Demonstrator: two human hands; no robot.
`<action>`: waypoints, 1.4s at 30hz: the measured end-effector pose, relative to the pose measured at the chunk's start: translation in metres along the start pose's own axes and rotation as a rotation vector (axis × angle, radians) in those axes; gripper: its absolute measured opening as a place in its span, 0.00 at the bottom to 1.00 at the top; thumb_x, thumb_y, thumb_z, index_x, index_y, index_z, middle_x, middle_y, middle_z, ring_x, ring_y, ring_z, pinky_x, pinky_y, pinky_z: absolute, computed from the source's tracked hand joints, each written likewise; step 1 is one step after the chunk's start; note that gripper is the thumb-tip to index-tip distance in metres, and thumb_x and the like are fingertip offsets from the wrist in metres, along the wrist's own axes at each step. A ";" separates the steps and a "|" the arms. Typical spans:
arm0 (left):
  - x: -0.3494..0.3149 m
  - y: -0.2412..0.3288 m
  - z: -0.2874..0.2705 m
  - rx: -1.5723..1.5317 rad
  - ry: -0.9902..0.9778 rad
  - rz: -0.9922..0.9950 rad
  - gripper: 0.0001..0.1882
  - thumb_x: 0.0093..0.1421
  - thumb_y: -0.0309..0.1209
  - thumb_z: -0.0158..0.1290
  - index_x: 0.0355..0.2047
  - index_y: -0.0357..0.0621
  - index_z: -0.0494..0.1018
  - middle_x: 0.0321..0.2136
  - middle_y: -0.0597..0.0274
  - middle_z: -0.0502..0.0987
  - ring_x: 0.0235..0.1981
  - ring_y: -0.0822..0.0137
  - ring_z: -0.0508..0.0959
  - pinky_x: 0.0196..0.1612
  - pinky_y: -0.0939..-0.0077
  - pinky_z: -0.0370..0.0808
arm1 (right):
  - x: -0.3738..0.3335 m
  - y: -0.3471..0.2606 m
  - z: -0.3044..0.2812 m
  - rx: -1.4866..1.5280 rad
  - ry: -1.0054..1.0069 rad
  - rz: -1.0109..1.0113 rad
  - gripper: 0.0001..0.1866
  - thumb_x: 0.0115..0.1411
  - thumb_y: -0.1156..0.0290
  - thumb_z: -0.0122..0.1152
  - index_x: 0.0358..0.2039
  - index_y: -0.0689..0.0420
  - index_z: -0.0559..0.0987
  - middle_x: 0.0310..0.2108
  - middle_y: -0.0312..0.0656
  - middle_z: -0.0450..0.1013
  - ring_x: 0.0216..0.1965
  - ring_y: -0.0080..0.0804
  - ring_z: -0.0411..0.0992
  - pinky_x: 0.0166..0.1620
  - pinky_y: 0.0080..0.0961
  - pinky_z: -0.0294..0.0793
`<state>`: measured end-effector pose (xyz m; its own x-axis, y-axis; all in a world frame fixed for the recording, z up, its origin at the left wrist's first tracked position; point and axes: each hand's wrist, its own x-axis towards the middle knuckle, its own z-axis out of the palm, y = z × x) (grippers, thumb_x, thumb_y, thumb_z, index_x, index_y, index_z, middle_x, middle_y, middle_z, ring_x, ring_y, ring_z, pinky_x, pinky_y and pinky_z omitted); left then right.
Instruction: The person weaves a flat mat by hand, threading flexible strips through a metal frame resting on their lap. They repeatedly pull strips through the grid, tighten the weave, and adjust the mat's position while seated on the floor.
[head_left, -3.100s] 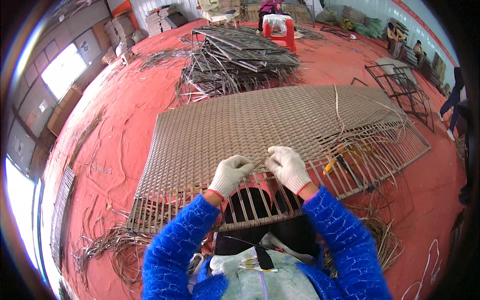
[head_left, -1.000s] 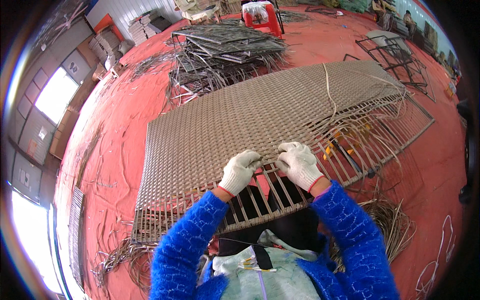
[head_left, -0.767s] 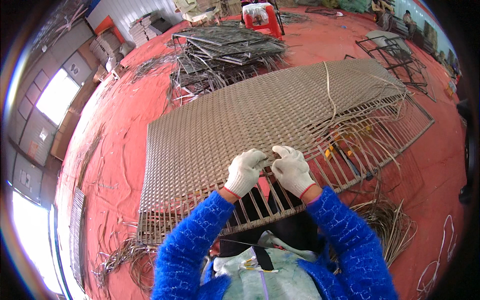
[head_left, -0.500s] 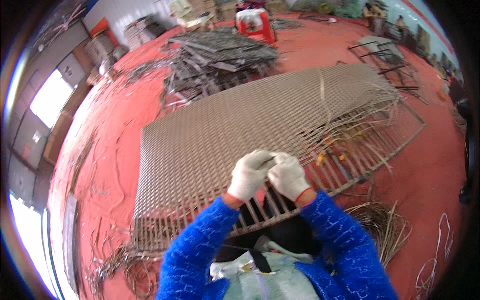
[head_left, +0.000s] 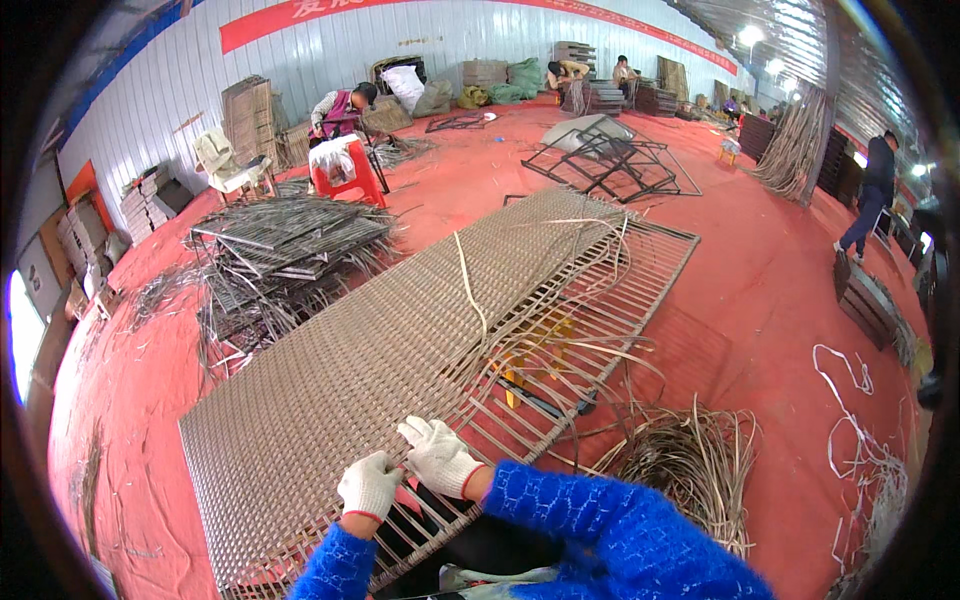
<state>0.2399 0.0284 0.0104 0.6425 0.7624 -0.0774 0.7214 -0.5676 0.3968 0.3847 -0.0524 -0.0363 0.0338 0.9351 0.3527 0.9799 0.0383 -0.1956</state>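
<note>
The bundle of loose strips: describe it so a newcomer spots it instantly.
On the red floor, find the big woven panel in the foreground. To the panel's right, just beyond the blue right sleeve, lies the bundle of loose strips. Unlike the panel's flat, tight weave, this is a thick, brownish heap of loosely curving strands.

the white-gloved left hand [head_left: 368, 487] and right hand [head_left: 438, 457] are close together at the weave's edge on a brown panel [head_left: 330, 370]; loose strips [head_left: 690, 465] lie heaped on the red floor [head_left: 740, 330].
</note>
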 end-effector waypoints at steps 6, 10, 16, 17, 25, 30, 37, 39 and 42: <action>0.001 -0.002 0.013 -0.128 0.054 0.001 0.14 0.54 0.45 0.58 0.28 0.47 0.77 0.23 0.54 0.78 0.27 0.54 0.80 0.31 0.61 0.73 | 0.004 0.006 0.002 0.129 0.003 0.064 0.10 0.52 0.64 0.59 0.25 0.57 0.81 0.57 0.51 0.67 0.61 0.48 0.61 0.57 0.44 0.63; -0.005 0.003 0.015 -0.055 0.178 0.102 0.13 0.55 0.44 0.57 0.28 0.48 0.76 0.24 0.52 0.77 0.30 0.49 0.78 0.33 0.56 0.72 | 0.008 0.008 -0.010 0.295 0.134 0.126 0.07 0.48 0.68 0.61 0.25 0.59 0.80 0.51 0.49 0.72 0.54 0.48 0.68 0.54 0.40 0.69; 0.001 0.018 0.017 -0.152 0.308 0.258 0.10 0.58 0.37 0.54 0.36 0.49 0.78 0.32 0.51 0.75 0.36 0.47 0.76 0.38 0.56 0.72 | 0.014 0.011 -0.034 0.431 0.623 0.087 0.05 0.46 0.77 0.62 0.24 0.57 0.74 0.43 0.45 0.76 0.43 0.46 0.74 0.46 0.39 0.72; 0.003 0.019 0.017 -0.139 0.264 0.263 0.09 0.59 0.37 0.53 0.37 0.52 0.78 0.33 0.51 0.75 0.37 0.47 0.76 0.38 0.55 0.73 | 0.014 0.012 -0.037 0.463 0.654 0.064 0.05 0.46 0.77 0.62 0.25 0.57 0.74 0.42 0.44 0.76 0.43 0.45 0.73 0.46 0.39 0.72; 0.022 0.004 0.028 -0.412 0.191 0.331 0.11 0.58 0.32 0.57 0.39 0.39 0.76 0.31 0.51 0.78 0.34 0.55 0.78 0.39 0.67 0.74 | -0.003 0.037 -0.052 0.163 0.169 0.122 0.08 0.51 0.64 0.60 0.24 0.55 0.79 0.38 0.41 0.75 0.43 0.44 0.72 0.44 0.41 0.70; 0.034 0.012 0.034 -0.471 0.217 0.259 0.11 0.59 0.32 0.58 0.37 0.37 0.76 0.30 0.51 0.80 0.32 0.57 0.80 0.37 0.68 0.76 | -0.011 0.033 -0.039 0.013 0.100 0.120 0.09 0.51 0.65 0.62 0.23 0.58 0.80 0.48 0.46 0.73 0.51 0.47 0.69 0.51 0.43 0.67; 0.033 0.065 -0.008 -0.346 0.374 0.503 0.10 0.57 0.31 0.58 0.36 0.38 0.77 0.30 0.47 0.78 0.32 0.51 0.79 0.35 0.68 0.75 | -0.010 0.027 -0.026 0.006 0.198 0.201 0.09 0.51 0.64 0.61 0.23 0.56 0.80 0.51 0.44 0.71 0.56 0.45 0.65 0.52 0.43 0.65; 0.034 0.079 -0.013 -0.507 0.350 0.523 0.09 0.58 0.31 0.58 0.36 0.37 0.77 0.28 0.56 0.79 0.29 0.61 0.79 0.33 0.71 0.75 | -0.010 0.029 -0.025 0.051 0.116 0.289 0.09 0.51 0.64 0.61 0.23 0.57 0.80 0.51 0.44 0.71 0.56 0.45 0.64 0.53 0.43 0.65; 0.038 0.077 -0.018 -0.827 0.051 0.265 0.09 0.59 0.30 0.59 0.34 0.36 0.77 0.24 0.69 0.77 0.26 0.75 0.76 0.30 0.78 0.74 | -0.011 0.035 -0.024 -0.034 0.150 0.199 0.09 0.51 0.64 0.61 0.23 0.57 0.81 0.52 0.45 0.70 0.57 0.45 0.64 0.54 0.43 0.64</action>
<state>0.3152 0.0194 0.0543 0.7360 0.6613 0.1448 0.1179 -0.3358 0.9345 0.4230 -0.0693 -0.0251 0.2532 0.8604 0.4423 0.9570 -0.1558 -0.2447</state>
